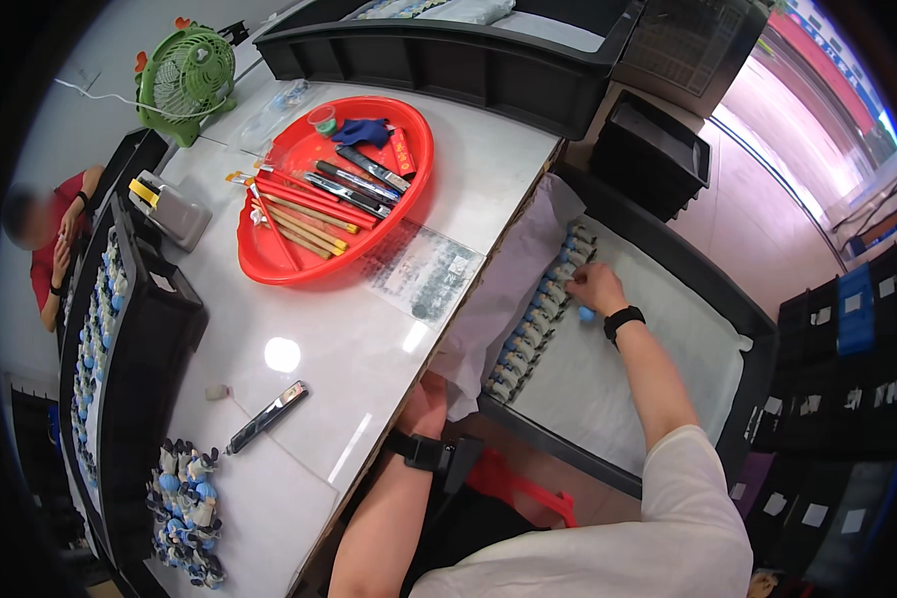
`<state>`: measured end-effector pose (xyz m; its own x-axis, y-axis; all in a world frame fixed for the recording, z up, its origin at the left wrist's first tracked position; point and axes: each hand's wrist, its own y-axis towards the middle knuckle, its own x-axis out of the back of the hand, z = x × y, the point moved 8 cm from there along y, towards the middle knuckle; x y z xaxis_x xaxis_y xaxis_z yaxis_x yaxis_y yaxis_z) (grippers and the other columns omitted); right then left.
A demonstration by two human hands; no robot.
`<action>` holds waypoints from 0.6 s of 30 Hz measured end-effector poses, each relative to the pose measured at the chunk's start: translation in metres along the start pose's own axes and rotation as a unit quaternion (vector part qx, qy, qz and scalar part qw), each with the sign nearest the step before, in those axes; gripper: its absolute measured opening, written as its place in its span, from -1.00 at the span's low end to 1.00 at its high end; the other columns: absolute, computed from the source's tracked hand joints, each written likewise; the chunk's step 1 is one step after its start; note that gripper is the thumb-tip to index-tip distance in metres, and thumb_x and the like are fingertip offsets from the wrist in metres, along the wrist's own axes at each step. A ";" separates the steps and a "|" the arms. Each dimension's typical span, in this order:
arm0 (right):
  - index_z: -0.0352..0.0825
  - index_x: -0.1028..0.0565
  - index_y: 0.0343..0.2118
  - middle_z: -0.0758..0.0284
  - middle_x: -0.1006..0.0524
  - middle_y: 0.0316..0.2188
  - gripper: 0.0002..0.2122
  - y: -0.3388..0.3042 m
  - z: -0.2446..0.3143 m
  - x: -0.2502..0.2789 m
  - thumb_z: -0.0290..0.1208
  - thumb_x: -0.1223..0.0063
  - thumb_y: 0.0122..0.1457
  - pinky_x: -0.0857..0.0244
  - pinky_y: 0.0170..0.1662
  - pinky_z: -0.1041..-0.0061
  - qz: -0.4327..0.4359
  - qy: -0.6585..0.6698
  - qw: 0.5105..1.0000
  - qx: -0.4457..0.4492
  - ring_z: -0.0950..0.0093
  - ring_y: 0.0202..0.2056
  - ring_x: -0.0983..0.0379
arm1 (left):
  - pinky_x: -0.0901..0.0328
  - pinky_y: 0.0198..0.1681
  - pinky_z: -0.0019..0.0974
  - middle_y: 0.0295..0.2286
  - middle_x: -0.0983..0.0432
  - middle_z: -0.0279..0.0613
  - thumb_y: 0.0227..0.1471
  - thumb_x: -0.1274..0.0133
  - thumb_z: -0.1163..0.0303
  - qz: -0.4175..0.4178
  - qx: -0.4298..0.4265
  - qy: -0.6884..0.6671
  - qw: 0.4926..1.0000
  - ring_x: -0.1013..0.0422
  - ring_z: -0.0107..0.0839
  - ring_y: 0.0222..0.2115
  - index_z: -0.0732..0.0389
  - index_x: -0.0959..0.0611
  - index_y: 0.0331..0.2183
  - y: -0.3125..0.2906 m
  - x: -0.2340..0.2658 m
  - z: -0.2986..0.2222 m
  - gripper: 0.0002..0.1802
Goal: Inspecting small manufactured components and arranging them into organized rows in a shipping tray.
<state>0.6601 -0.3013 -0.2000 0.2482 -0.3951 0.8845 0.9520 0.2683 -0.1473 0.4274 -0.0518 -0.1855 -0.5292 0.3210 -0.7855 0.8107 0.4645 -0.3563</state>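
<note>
Lined black tray [668,261] beside white worktop [349,349]; figurine row [540,314] along tray's left edge.
Right hand [596,289] fingers curled, pinching a figurine at the row's upper end. Left hand [427,404] at worktop edge, grip unclear. Red dish [419,169] of brushes behind.

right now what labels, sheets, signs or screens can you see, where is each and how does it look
Printed sheet: flat on the white table beside the red tray, rectangular, pale with grey print.
White labels: small squares on the fronts of the dark bins stacked at far right.
Blue bin: same stack, with a white label.
No screens or signs in view.
</note>
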 end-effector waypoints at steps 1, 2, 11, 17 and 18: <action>-0.28 -0.54 -0.47 0.21 -0.51 -0.49 -0.74 0.001 0.000 -0.001 -0.22 -0.07 -0.21 -0.30 -0.29 0.40 0.002 0.002 1.000 0.008 0.26 -0.38 -0.43 | -0.23 -0.17 -0.40 -0.25 -0.41 -0.35 -0.05 0.00 0.27 0.001 0.001 -0.001 1.000 -0.31 -0.49 -0.21 0.10 -0.44 -0.21 0.000 0.000 0.000 -0.69; -0.28 -0.53 -0.46 0.21 -0.51 -0.48 -0.73 0.001 -0.002 0.001 -0.22 -0.07 -0.21 -0.30 -0.29 0.40 -0.018 0.002 1.000 0.003 0.25 -0.38 -0.43 | -0.23 -0.17 -0.40 -0.25 -0.41 -0.35 -0.05 0.00 0.27 0.001 0.000 0.000 1.000 -0.31 -0.49 -0.21 0.10 -0.44 -0.21 0.000 0.000 0.000 -0.69; -0.28 -0.52 -0.45 0.24 -0.50 -0.51 -0.74 -0.019 0.014 0.018 -0.22 -0.05 -0.18 -0.30 -0.34 0.39 -0.085 0.005 0.996 0.026 0.26 -0.42 -0.43 | -0.23 -0.16 -0.39 -0.24 -0.41 -0.35 -0.05 0.01 0.26 -0.001 0.001 -0.005 1.000 -0.31 -0.48 -0.20 0.10 -0.44 -0.21 -0.001 0.004 0.002 -0.69; -0.29 -0.52 -0.49 0.25 -0.50 -0.53 -0.76 -0.027 0.014 -0.005 -0.22 -0.06 -0.19 -0.30 -0.36 0.40 -0.003 0.027 0.999 0.018 0.27 -0.43 -0.43 | -0.22 -0.15 -0.39 -0.23 -0.41 -0.35 -0.04 0.01 0.26 0.005 0.003 -0.006 1.000 -0.30 -0.48 -0.19 0.10 -0.44 -0.20 -0.001 0.003 0.003 -0.69; -0.28 -0.53 -0.50 0.25 -0.50 -0.54 -0.75 -0.027 0.011 -0.005 -0.22 -0.06 -0.19 -0.30 -0.37 0.39 -0.022 0.035 0.999 0.006 0.27 -0.43 -0.43 | -0.22 -0.15 -0.39 -0.23 -0.40 -0.35 -0.04 0.01 0.26 0.004 0.004 -0.006 1.000 -0.30 -0.48 -0.19 0.11 -0.44 -0.20 -0.002 0.003 0.002 -0.69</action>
<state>0.6316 -0.2968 -0.1951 0.2185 -0.4680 0.8563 0.9603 0.2592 -0.1034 0.4252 -0.0533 -0.1881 -0.5191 0.3146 -0.7947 0.8171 0.4554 -0.3534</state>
